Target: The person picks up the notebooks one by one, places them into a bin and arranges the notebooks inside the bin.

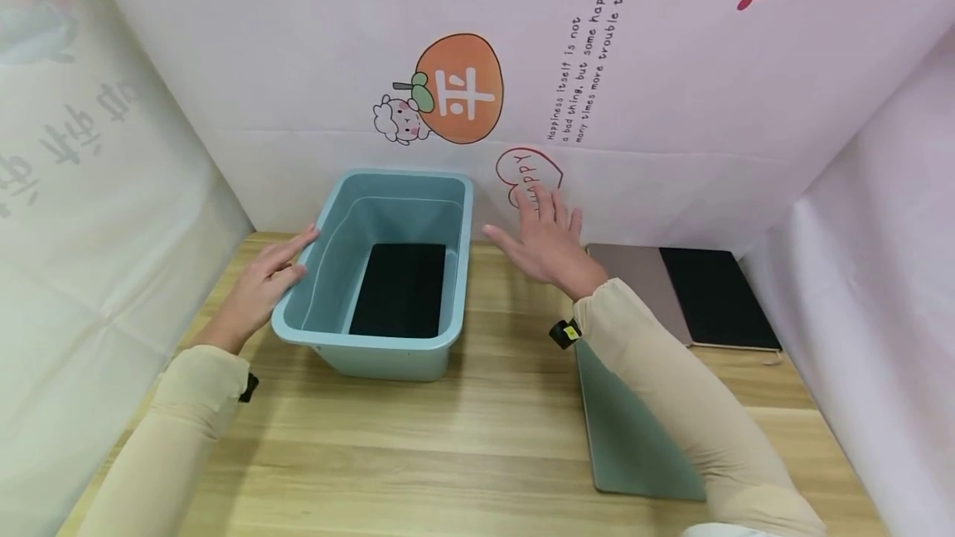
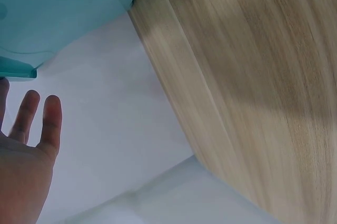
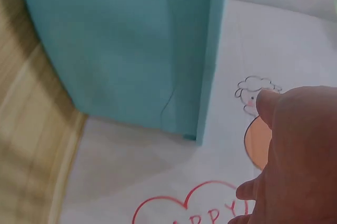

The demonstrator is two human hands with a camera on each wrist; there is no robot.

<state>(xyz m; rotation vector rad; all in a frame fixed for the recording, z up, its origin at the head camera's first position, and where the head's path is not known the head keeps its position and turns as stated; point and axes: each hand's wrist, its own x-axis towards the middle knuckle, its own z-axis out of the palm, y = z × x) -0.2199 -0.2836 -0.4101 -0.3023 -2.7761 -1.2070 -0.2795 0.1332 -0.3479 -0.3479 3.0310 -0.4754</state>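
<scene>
Soft, fairly even light brightens the head view, leaving the white cloth (image 1: 671, 89) slightly pinkish beyond the table's (image 1: 448, 462) far edge. Faint shadows lie beside the bin (image 1: 373, 343), toward the table's right edge, and along the left sleeve (image 1: 152, 458). Both wrist views are dimmer; the right hand (image 3: 308, 155) looks blurred there.

Left hand (image 2: 26, 158) by teal bin (image 2: 60, 8), wooden tabletop (image 2: 247, 82); cloth (image 2: 110, 98)
</scene>
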